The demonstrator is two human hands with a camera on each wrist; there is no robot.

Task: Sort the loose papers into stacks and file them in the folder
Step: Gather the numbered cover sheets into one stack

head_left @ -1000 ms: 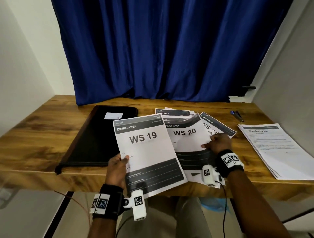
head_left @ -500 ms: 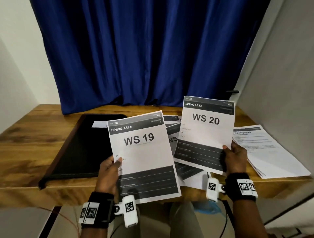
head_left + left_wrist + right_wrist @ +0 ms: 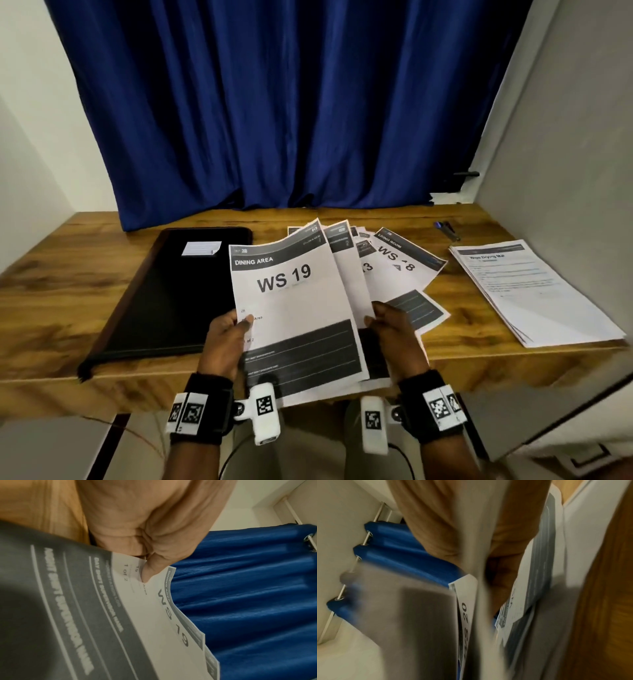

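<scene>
Head view: even, moderate indoor light, no glare; soft shadow under the table (image 3: 68,308) front edge. Wide-angle bending at frame edges, walls bowed. Mild softness overall. Left wrist view: near part of WS 19 sheet (image 3: 154,615) out of focus, dark shadow lower left. Right wrist view: heavy motion blur, papers smeared; curtain (image 3: 402,555) streaked.

- Curtain (image 3: 291,109): deep blue, with long folds.
- Table (image 3: 65,284): brown wood with darker streaks.
- Folder (image 3: 164,294): black, with a small white label (image 3: 201,248).
- Top sheet (image 3: 294,308): white, dark grey bands at the top and bottom, big black "WS 19".
- Sheets (image 3: 404,270) behind it: white with the same dark bands.
- Stack (image 3: 534,291): white with a dark strip on top.
- Pen (image 3: 445,229): blue and black.
- Wristbands (image 3: 202,407): black with black and white square tags.
</scene>
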